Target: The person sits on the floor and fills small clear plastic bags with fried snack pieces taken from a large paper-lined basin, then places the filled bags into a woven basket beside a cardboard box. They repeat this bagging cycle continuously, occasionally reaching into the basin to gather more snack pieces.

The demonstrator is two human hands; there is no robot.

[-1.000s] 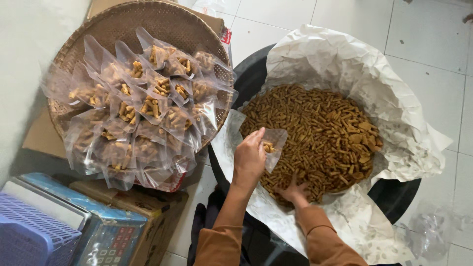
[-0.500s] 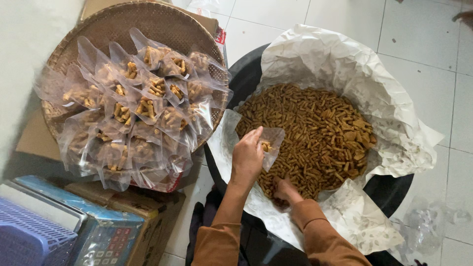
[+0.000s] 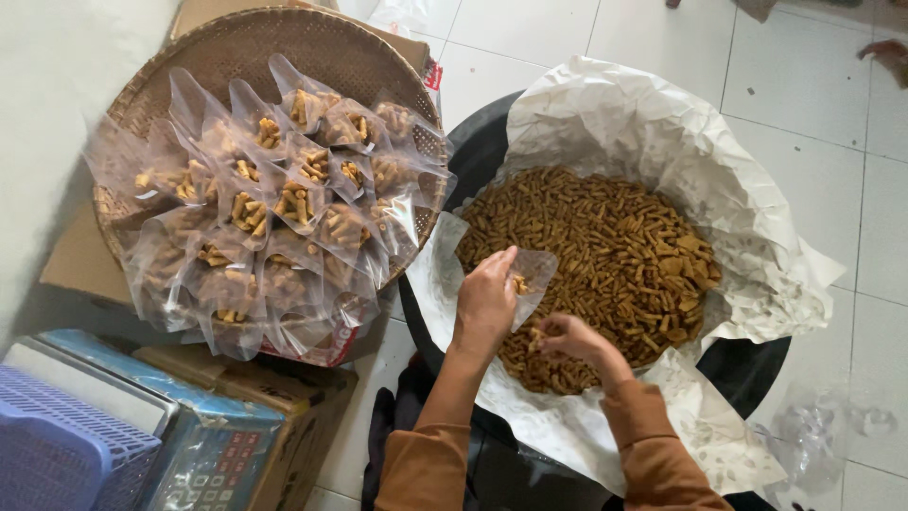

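Since the earlier frame, the right hand [image 3: 566, 337] has moved up out of the snack pile toward the mouth of the small clear bag [image 3: 528, 277], and the view has shifted slightly.

Left hand [image 3: 487, 301]: closed on the bag, pinching its near edge so the mouth faces the right hand. The bag hangs over the near side of the pile and already holds a few pieces.

Right hand: fingers curled narrow around a small pinch of brown stick snacks [image 3: 591, 260], just below and beside the bag mouth.

The snacks fill a black tub [image 3: 757, 355] lined with white paper [image 3: 605, 114], which stands on the tiled floor [image 3: 880, 246].

To do this step well, in my judgement:
- Keep the bag mouth spread and tilted toward the filling hand.
- Hold the bag over the pile so dropped pieces fall back into the tub.
- Release the pinch inside the mouth, not above it.
- Take small, even pinches.

Filled bags [image 3: 274, 218] lie stacked on a round woven tray [image 3: 312, 43] to the left, well apart from the tub. A scale [image 3: 213, 454] sits near the lower left corner.
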